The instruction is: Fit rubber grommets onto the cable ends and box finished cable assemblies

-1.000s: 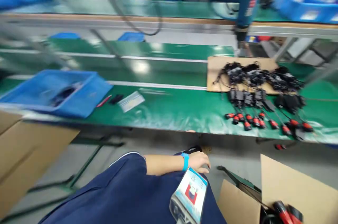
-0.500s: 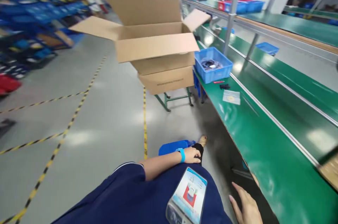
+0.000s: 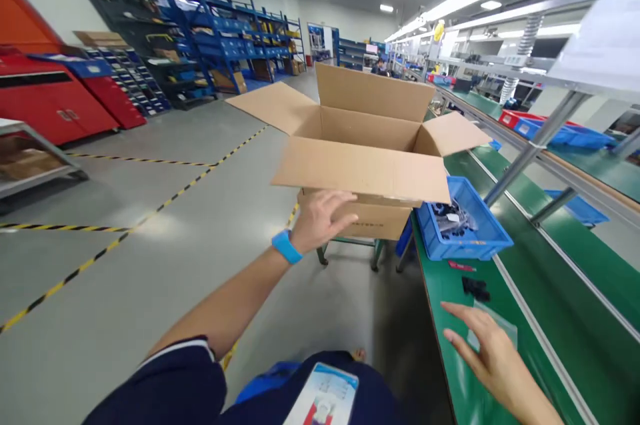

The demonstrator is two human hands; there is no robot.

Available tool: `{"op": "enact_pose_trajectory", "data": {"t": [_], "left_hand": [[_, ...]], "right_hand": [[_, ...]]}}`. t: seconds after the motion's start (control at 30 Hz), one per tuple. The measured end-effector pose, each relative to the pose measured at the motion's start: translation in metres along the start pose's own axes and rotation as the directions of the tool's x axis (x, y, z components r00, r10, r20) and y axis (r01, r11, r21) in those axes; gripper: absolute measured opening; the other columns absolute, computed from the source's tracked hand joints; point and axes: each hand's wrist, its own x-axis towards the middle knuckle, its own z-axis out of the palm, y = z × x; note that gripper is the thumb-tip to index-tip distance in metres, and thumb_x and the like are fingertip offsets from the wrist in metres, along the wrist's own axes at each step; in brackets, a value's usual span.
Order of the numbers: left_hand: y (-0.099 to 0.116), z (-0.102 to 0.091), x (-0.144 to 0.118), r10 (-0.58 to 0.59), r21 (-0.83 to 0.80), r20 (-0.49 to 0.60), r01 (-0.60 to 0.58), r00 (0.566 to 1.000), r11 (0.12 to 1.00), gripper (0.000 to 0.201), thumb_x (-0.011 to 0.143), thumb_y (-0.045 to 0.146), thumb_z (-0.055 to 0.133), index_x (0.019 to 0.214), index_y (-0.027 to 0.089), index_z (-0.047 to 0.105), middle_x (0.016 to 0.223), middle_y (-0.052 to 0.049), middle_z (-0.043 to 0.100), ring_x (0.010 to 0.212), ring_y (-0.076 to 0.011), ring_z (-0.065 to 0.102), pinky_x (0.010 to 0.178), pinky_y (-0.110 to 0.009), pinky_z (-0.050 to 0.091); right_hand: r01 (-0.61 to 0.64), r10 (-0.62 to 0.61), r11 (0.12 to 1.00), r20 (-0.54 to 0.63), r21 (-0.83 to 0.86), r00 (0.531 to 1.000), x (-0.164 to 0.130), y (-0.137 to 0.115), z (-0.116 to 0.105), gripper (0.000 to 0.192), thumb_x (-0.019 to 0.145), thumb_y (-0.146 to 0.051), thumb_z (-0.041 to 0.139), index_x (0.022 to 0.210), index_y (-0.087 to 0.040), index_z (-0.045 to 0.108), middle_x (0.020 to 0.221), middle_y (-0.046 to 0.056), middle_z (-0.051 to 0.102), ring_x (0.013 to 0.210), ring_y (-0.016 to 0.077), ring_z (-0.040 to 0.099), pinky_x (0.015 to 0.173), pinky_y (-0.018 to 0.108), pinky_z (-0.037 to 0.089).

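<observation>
An open cardboard box [image 3: 365, 168] with its flaps spread stands ahead, on top of another carton [image 3: 380, 221]. My left hand [image 3: 323, 218], with a blue band at the wrist, is raised in front of the box's near flap; its fingers are apart and it holds nothing. Whether it touches the cardboard I cannot tell. Over the green workbench, my right hand [image 3: 483, 341] hovers with thumb and fingers spread, nothing in it. Behind its fingers lies a clear plastic bag [image 3: 505, 325], partly hidden. A black item [image 3: 476, 288] and a red tool [image 3: 461, 266] lie beyond.
A blue bin [image 3: 475, 241] with bagged parts sits on the green bench [image 3: 453, 318] beside the box. A metal post [image 3: 537, 138] rises from the bench. Yellow-black tape [image 3: 173, 201] marks the floor at left. Red cabinets [image 3: 55, 98] and blue shelving [image 3: 225, 38] stand farther back.
My left hand has risen from my lap to the front of the box. My right hand has come up over the bench. The view has tilted up and the box is nearer.
</observation>
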Motion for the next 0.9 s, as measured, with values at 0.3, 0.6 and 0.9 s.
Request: {"op": "enact_pose_trajectory", "data": {"t": [0.3,0.6,0.9], "left_hand": [[-0.127,0.022,0.192,-0.031,0.467,-0.054,0.053,0.998,0.883,0.085,0.091,0.075,0.047,0.144,0.009,0.053,0.140,-0.021,0.060,0.138,-0.0392,0.047,0.118,-0.056,0.026],[-0.173,0.072,0.185,0.232,0.560,-0.415,0.046,0.880,0.827,0.066,0.081,0.079,0.060,0.104,0.017,0.071,0.093,-0.011,0.070,0.093,-0.0288,0.061,0.096,-0.046,0.041],[-0.170,0.070,0.187,0.190,0.485,-0.491,0.086,0.850,0.870,0.054,0.098,0.067,0.045,0.097,0.020,0.072,0.081,-0.007,0.070,0.084,-0.0236,0.063,0.097,-0.041,0.043]], "right_hand": [[0.265,-0.279,0.940,-0.039,-0.213,0.959,0.288,0.066,-0.099,0.033,0.102,-0.047,0.051,0.121,-0.027,0.068,0.116,0.006,0.075,0.106,0.0237,0.071,0.092,0.040,0.059],[0.298,-0.134,0.863,0.384,-0.407,0.914,0.599,0.122,-0.064,0.042,0.101,-0.044,0.051,0.133,-0.021,0.062,0.119,0.008,0.074,0.107,0.0223,0.071,0.092,0.033,0.055],[0.283,0.139,0.795,0.616,-0.537,0.776,0.752,0.188,0.108,0.057,0.096,-0.051,0.062,0.142,-0.019,0.053,0.143,0.013,0.056,0.130,0.0294,0.055,0.112,0.057,0.041]]}}
